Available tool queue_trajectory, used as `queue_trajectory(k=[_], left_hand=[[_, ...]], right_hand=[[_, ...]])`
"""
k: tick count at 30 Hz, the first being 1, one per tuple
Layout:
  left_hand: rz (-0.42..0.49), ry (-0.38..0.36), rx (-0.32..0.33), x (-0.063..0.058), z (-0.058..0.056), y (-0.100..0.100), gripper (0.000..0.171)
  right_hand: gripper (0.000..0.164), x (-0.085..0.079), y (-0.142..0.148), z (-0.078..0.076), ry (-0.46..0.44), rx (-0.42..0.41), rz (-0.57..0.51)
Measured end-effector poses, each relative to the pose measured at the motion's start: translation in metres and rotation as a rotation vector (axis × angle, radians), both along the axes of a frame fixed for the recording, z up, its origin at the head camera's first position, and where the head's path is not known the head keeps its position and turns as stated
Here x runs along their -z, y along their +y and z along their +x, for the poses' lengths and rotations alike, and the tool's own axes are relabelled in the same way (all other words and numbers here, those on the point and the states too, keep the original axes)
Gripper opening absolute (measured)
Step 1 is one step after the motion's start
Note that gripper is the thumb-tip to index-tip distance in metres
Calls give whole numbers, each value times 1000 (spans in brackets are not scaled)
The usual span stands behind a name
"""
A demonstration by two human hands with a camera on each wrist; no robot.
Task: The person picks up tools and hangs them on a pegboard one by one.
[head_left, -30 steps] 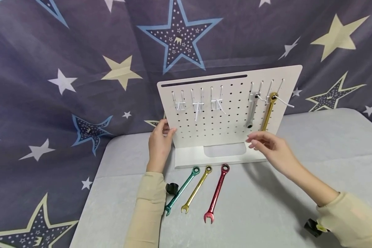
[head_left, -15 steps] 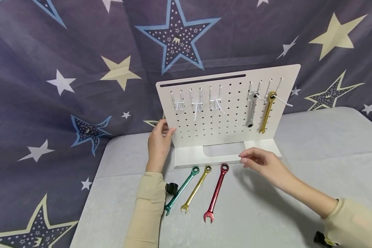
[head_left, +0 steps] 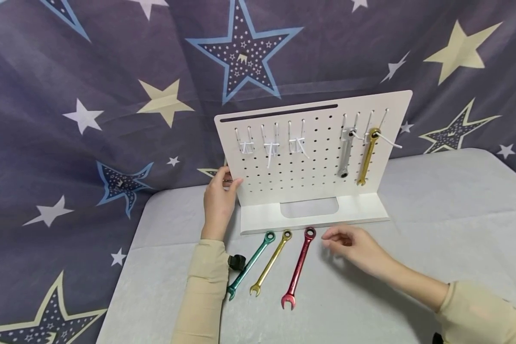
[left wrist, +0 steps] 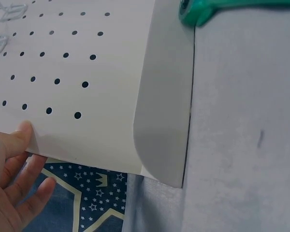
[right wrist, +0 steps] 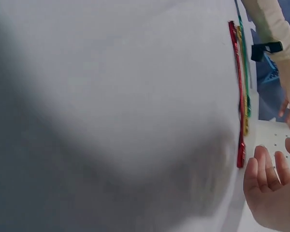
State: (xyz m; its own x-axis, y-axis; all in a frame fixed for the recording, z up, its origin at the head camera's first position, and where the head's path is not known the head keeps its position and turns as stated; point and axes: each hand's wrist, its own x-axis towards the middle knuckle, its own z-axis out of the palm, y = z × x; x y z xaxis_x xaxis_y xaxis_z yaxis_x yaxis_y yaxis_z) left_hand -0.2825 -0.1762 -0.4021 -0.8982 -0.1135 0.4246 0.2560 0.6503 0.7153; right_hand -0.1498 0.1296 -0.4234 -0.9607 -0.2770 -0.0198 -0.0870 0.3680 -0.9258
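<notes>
A white pegboard [head_left: 284, 177] stands upright on its base. My left hand [head_left: 219, 203] pinches its left edge, thumb on the front face and fingers behind, as the left wrist view also shows. On the table in front lie three combination wrenches: a green one [head_left: 251, 265], a gold one [head_left: 272, 263] and a red one [head_left: 300, 267], ring ends toward the board. Just right of the red wrench's ring end, my right hand [head_left: 357, 248] hovers with loosely bent fingers and nothing between them. A silver wrench [head_left: 347, 155] and another gold wrench [head_left: 368, 157] hang from hooks at the board's right.
At the board's left, three white hooks [head_left: 298, 145] jut forward with nothing on them. A grey cloth covers the table [head_left: 447, 229]. Behind it hangs a dark curtain [head_left: 120, 95] printed with stars.
My right hand has come down and left, from beside the hanging gold wrench to near the red wrench's ring end. The left hand keeps its grip on the board edge.
</notes>
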Motion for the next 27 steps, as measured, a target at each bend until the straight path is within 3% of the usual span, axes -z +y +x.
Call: queue_trajectory(k=[8, 17, 27], left_hand=[[-6, -11, 1, 0, 0, 0, 31], [-10, -10, -2, -1, 1, 0, 31], [-3, -12, -1, -1, 1, 1, 31]], right_hand=[[21, 11, -19, 1, -27, -42, 38], [14, 12, -35, -9, -1, -7, 170], [30, 13, -45, -18, 94, 11, 370]])
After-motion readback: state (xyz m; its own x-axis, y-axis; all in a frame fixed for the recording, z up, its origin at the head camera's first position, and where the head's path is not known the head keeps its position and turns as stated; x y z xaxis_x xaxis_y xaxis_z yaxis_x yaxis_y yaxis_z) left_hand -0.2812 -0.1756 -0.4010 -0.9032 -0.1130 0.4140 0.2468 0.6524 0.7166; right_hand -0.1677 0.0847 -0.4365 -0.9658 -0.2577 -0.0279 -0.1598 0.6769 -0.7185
